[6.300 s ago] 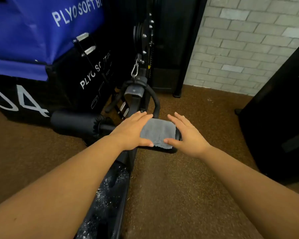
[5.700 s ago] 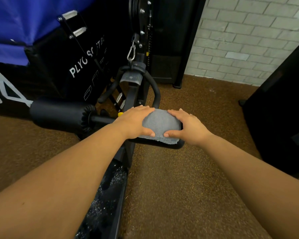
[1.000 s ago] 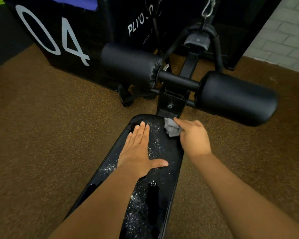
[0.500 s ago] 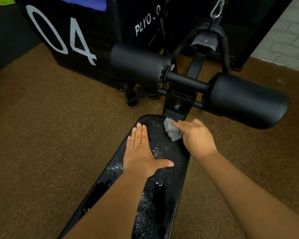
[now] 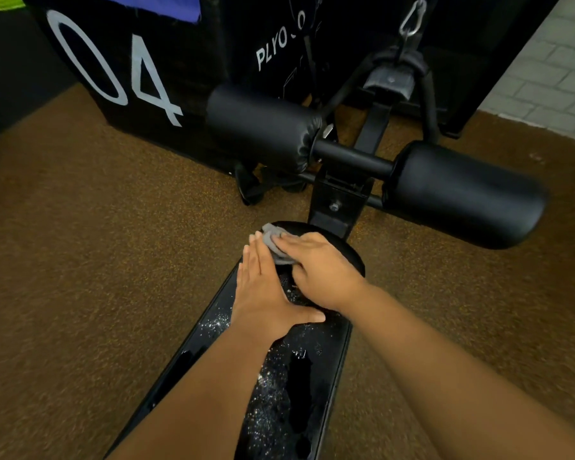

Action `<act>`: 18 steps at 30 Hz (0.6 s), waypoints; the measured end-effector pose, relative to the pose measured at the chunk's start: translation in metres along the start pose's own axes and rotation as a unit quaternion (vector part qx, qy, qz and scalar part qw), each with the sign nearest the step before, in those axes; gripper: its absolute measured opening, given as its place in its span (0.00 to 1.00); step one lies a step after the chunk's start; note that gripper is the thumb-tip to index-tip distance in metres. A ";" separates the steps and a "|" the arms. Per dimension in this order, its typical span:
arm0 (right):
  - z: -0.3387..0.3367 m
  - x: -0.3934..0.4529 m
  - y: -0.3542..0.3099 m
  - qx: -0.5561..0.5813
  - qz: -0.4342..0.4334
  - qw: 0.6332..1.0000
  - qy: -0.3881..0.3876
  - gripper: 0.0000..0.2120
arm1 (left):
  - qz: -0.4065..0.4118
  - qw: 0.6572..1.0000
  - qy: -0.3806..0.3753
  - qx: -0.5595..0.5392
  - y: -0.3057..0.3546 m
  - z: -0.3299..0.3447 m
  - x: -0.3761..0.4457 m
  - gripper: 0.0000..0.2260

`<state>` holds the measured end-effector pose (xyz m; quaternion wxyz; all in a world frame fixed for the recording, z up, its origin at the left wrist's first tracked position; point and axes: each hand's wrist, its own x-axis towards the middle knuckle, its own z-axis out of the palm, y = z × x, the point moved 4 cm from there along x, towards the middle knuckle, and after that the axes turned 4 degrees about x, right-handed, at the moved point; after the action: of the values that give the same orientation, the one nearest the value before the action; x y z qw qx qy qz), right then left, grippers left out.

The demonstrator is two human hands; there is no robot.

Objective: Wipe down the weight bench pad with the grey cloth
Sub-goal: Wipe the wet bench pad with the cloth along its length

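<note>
The black bench pad (image 5: 316, 356) runs away from me down the middle of the view, speckled with white droplets or dust. The grey cloth (image 5: 274, 242) is bunched at the pad's far end, towards its left side. My right hand (image 5: 319, 270) presses down on the cloth, fingers pointing left, and covers most of it. Flat on the pad just left of it lies my left hand (image 5: 266, 297), fingers straight and together, fingertips touching the cloth's edge.
Two black foam rollers (image 5: 263, 127) (image 5: 462, 194) sit on a crossbar just beyond the pad's far end. A black plyo box marked 04 (image 5: 130, 71) stands behind on the left. Brown speckled floor (image 5: 97, 260) surrounds the bench; a white brick wall (image 5: 551, 78) is at far right.
My right hand has slid the cloth leftward across the pad's far end, from the right side to the left. My left hand stays flat on the pad.
</note>
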<state>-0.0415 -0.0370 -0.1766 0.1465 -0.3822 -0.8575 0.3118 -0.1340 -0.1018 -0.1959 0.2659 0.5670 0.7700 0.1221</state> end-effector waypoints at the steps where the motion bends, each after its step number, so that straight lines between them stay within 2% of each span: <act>1: -0.008 -0.006 0.005 0.033 0.002 0.999 -0.018 0.29 | 0.008 1.000 0.005 0.009 0.000 -0.003 0.000 0.67; 3: -0.025 -0.019 0.021 0.078 0.031 0.996 0.019 0.30 | 0.051 0.997 0.045 0.038 0.002 -0.013 0.000 0.63; 5: -0.033 -0.032 0.037 0.085 0.089 0.990 0.071 0.29 | 0.130 0.987 0.083 0.049 0.011 -0.022 0.003 0.52; 7: -0.021 -0.039 0.047 0.034 0.124 0.990 0.066 0.25 | 0.191 0.976 0.073 0.073 0.022 -0.022 0.011 0.35; 9: -0.003 -0.043 0.052 0.000 0.117 0.991 0.059 0.25 | 0.193 0.977 0.042 0.075 0.027 -0.013 0.020 0.26; 13: 0.007 -0.047 0.056 -0.011 0.102 0.991 0.086 0.27 | 0.150 0.988 0.033 0.005 0.021 0.002 0.018 0.28; 18: 0.010 -0.046 0.055 -0.022 0.096 0.988 0.116 0.28 | 0.122 0.990 0.029 0.070 0.018 0.011 0.026 0.23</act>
<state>0.0155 -0.0474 -0.2199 0.2056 -0.4996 -0.8007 0.2589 -0.1189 -0.0731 -0.2037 0.1858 0.6704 0.7090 0.1158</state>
